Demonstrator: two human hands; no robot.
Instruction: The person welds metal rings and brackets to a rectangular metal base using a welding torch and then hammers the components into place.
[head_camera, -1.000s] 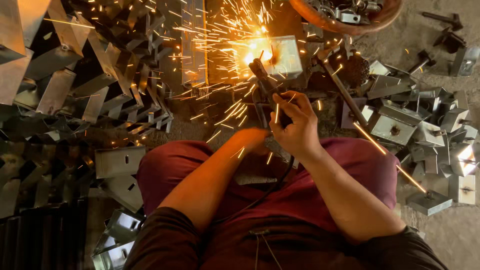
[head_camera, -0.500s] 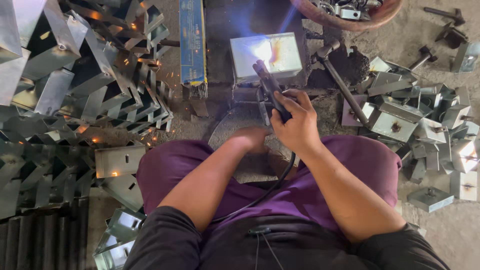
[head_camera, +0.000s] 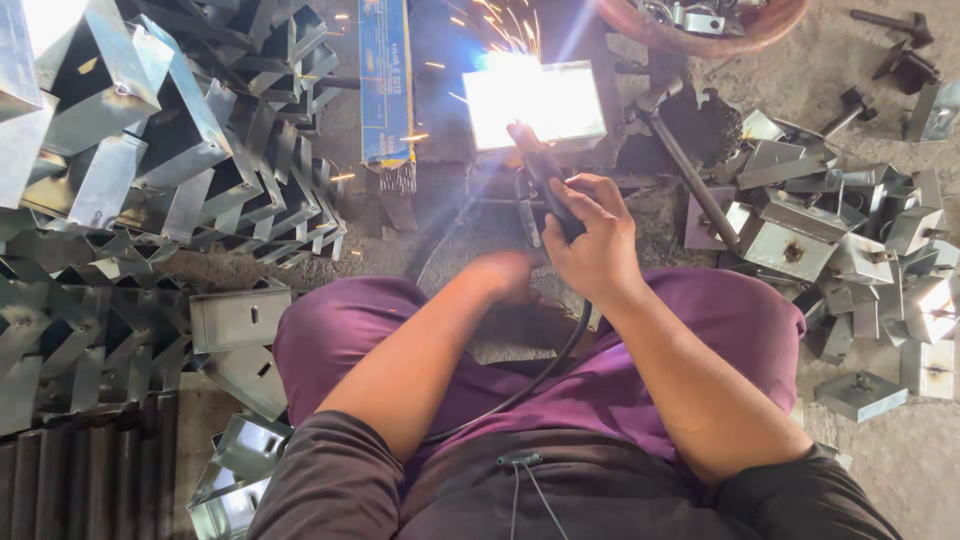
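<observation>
Your right hand (head_camera: 598, 240) is wrapped tightly around the black electrode holder (head_camera: 545, 180), its tip at the near edge of the square galvanised steel box (head_camera: 535, 100), where the arc glares and sparks fly. Your left hand (head_camera: 510, 275) rests low by your knee; its grip I cannot tell. A big stack of folded steel boxes (head_camera: 150, 170) sits left, a looser heap of bracketed boxes (head_camera: 850, 250) right; which are finished is unclear.
</observation>
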